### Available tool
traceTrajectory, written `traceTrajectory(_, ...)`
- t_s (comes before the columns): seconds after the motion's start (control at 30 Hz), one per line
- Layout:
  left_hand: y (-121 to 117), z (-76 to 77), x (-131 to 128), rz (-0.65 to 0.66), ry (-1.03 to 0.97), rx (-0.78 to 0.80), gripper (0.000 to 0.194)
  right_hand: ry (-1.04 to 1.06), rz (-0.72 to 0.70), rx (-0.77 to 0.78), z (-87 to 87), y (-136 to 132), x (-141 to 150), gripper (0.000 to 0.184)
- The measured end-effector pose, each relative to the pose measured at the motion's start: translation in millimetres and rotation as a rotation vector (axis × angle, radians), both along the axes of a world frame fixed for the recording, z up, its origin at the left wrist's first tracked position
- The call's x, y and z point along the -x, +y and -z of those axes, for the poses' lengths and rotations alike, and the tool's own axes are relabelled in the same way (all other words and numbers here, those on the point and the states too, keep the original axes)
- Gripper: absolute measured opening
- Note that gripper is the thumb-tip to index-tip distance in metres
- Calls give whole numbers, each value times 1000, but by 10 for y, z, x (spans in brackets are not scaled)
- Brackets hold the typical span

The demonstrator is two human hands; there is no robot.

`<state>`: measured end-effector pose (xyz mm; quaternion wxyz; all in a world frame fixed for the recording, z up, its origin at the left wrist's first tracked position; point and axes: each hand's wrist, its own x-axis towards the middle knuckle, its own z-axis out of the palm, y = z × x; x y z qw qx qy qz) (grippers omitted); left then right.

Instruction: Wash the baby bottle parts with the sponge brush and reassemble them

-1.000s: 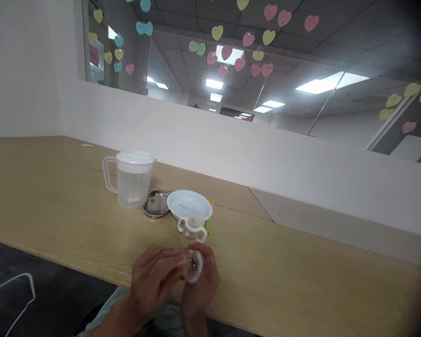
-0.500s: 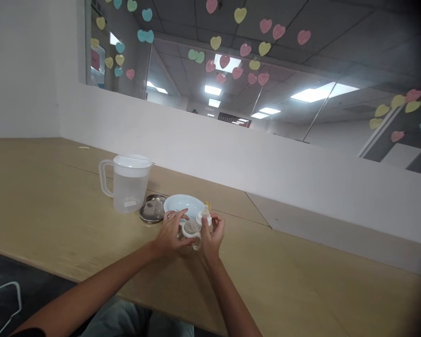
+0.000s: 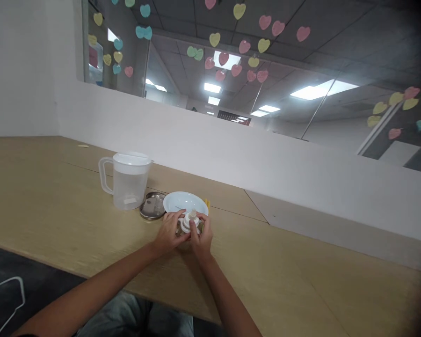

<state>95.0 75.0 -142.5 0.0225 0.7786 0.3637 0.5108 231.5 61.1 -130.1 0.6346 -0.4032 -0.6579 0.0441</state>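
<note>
At the table's middle a small clear baby bottle (image 3: pixel 184 230) with a white collar stands upright, mostly covered by my fingers. My left hand (image 3: pixel 167 234) is wrapped round its left side. On the bottle's mouth sits a white nipple cap (image 3: pixel 190 217) with a pale, see-through nipple pointing up. My right hand (image 3: pixel 201 236) grips this cap from the right, thumb at the front. Whether the cap's thread has caught cannot be seen. Just behind the hands is a pale blue-white bowl (image 3: pixel 169 202) with a thin utensil partly visible inside.
A lidded clear plastic pitcher (image 3: pixel 130 187) stands left of a shallow round metal dish (image 3: pixel 152 208). Something yellow (image 3: pixel 207 204) shows at the bowl's right edge. The wooden table (image 3: pixel 284 271) meets a white wall (image 3: pixel 203 145) with a window above.
My right hand has moved left with the nipple cap, from beside the bottle onto its mouth. My left hand keeps its hold on the bottle.
</note>
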Motion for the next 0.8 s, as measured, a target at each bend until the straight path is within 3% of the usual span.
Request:
traceTrajectory(0.27,6,38,2,-5,-49,-78,41,-93,36,-31,-39,3,-15,21)
traceTrajectory(0.47,16,37,4,23,-8,-64,51,-83,122,-143,-106,-42,-60,22)
traceTrajectory(0.63,32,85,-2,-27,-87,-77,47,-231,137,-290,-132,-104,-54,24)
traceTrajectory(0.8,9,33,21,53,-22,-18,41,-359,64,-476,-130,-156,-11,13)
